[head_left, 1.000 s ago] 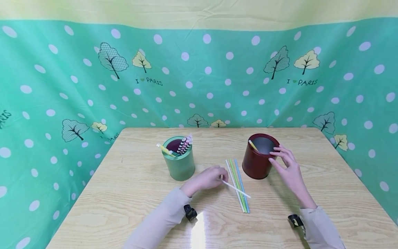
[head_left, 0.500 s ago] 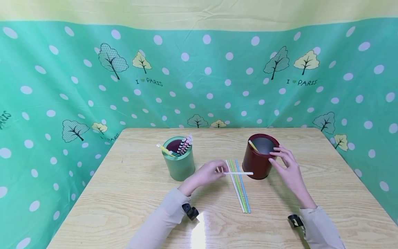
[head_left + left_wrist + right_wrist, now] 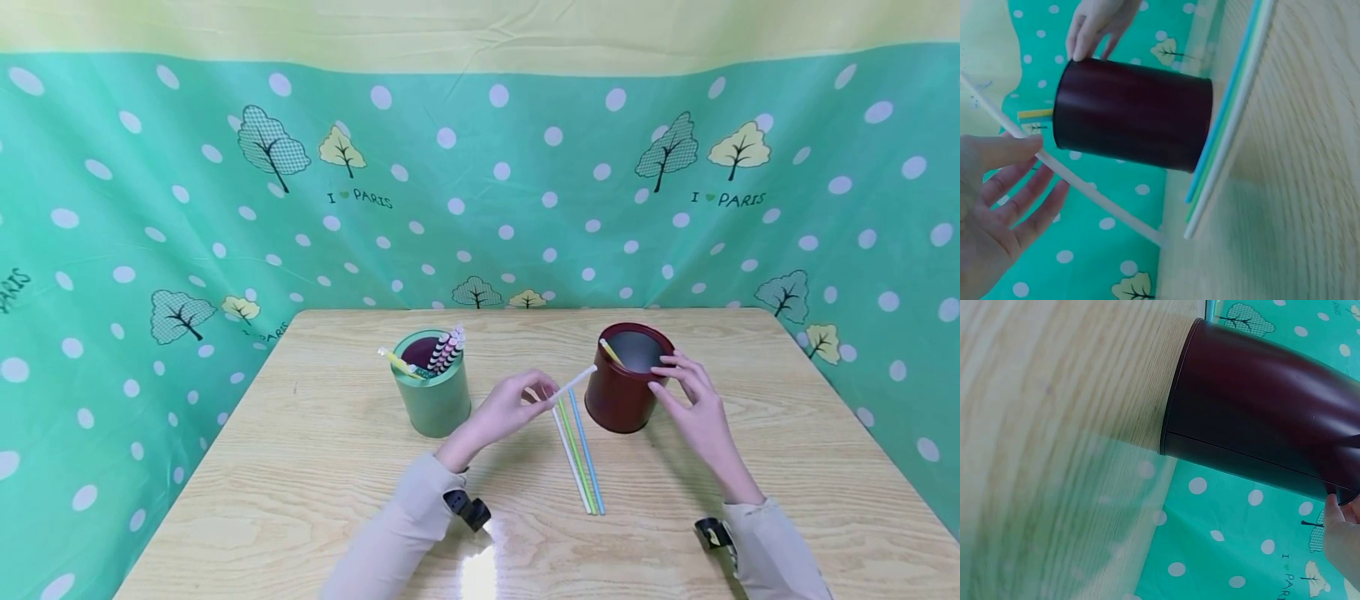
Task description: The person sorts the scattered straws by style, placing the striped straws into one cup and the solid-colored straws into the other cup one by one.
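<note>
My left hand (image 3: 513, 408) pinches a white straw (image 3: 576, 383) between thumb and fingers, above the table. In the left wrist view the raised straw (image 3: 1097, 199) slants across in front of a dark red can (image 3: 1135, 115). My right hand (image 3: 697, 408) grips the rim of that can (image 3: 618, 392), fingers over the edge and thumb outside. A yellow stick (image 3: 611, 352) leans inside the can. Below my left hand lie a white straw (image 3: 573, 467), a green straw (image 3: 579, 458) and a blue straw (image 3: 587, 454), side by side.
A green can (image 3: 437, 404) stands at the left, holding striped straws (image 3: 447, 350) and a yellow stick (image 3: 397, 360). The wooden table (image 3: 300, 467) ends at a green dotted curtain (image 3: 480, 208) behind.
My left hand has lifted the white straw off the others, and its free end has swung from pointing down to pointing up toward the dark red can. My right hand stays at the rim.
</note>
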`<state>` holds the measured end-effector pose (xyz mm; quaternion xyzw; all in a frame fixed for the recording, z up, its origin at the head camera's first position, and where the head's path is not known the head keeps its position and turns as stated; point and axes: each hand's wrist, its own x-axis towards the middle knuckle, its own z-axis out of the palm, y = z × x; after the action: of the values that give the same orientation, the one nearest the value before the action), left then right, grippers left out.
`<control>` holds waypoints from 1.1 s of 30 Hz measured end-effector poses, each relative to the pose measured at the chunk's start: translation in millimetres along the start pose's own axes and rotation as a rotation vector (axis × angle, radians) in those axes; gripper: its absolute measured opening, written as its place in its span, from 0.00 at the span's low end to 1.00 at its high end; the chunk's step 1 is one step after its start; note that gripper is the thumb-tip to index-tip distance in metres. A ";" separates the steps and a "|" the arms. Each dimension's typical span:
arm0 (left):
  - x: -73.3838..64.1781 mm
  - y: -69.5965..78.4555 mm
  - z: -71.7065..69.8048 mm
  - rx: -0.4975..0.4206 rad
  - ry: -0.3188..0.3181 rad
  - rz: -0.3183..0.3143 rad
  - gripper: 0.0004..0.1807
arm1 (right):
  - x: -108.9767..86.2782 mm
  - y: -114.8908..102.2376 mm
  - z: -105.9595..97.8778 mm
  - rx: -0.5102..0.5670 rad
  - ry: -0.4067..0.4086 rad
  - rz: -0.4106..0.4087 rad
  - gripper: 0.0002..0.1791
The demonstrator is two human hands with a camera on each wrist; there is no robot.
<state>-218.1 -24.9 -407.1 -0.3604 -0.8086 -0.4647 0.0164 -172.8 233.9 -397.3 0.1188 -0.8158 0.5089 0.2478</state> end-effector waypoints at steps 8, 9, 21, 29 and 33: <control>5.0 12.1 0.9 -0.101 0.102 -0.018 0.07 | -0.5 -0.8 0.0 -0.009 0.000 0.006 0.12; 5.7 13.4 1.2 -0.117 0.112 -0.026 0.07 | -0.6 -0.8 0.0 -0.010 0.000 0.007 0.12; 14.0 30.6 1.6 -0.211 0.240 -0.046 0.06 | -0.5 -0.9 0.7 -0.007 0.009 0.001 0.11; 17.1 62.7 -5.0 -0.316 0.326 0.008 0.07 | -0.1 0.4 0.4 0.001 0.011 0.003 0.12; 20.2 76.9 -6.3 -0.383 0.374 0.034 0.07 | -0.4 0.7 0.5 -0.004 0.007 0.003 0.12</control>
<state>-189.0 5.4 -339.3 -0.2786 -0.6826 -0.6674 0.1047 -172.9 233.7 -398.2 0.1155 -0.8161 0.5081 0.2501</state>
